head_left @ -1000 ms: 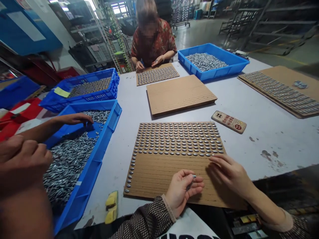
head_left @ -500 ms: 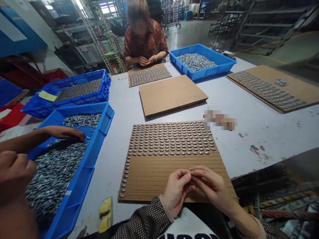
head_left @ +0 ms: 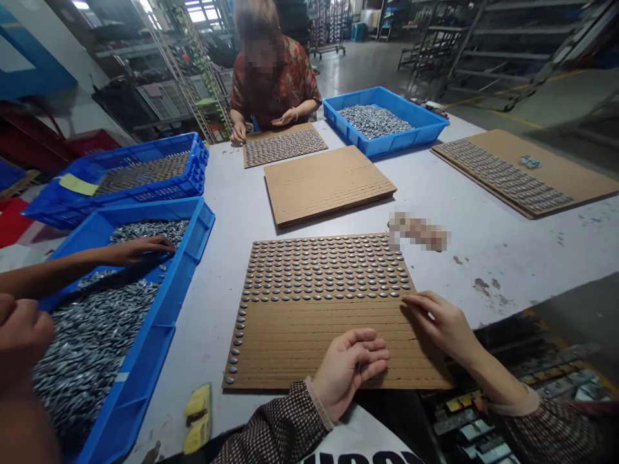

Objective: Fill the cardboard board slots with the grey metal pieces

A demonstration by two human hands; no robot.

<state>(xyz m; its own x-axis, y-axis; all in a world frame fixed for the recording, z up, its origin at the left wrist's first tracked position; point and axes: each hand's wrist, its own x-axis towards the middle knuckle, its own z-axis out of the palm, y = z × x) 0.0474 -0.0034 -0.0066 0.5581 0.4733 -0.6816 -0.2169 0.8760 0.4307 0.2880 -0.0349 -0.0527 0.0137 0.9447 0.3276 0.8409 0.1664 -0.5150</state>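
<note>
Your clothing, quick rundown:
Left sleeve (head_left: 285, 428) and right sleeve (head_left: 561, 432): dark fabric, fine pale check, each ending in a beige ribbed cuff (head_left: 323, 403) at the wrist. Left hand (head_left: 351, 364) and right hand (head_left: 442, 322) are bare. Your white front (head_left: 367, 438) carries bold dark lettering, cut off by the frame edge.

The cardboard sheet (head_left: 314, 348) up front is plain brown corrugated stuff, matt, with fine ridges running across it; the little metal pieces (head_left: 324, 267) on it are bare grey metal, smooth and pretty shiny, catching the light; the blue bin (head_left: 145, 361) is smooth moulded plastic with a slight gloss; the surface (head_left: 507, 238) is pale grey and matt (scuffed, chipped dark in a few spots); the sleeve (head_left: 280, 425) is soft woven checked cloth
</note>
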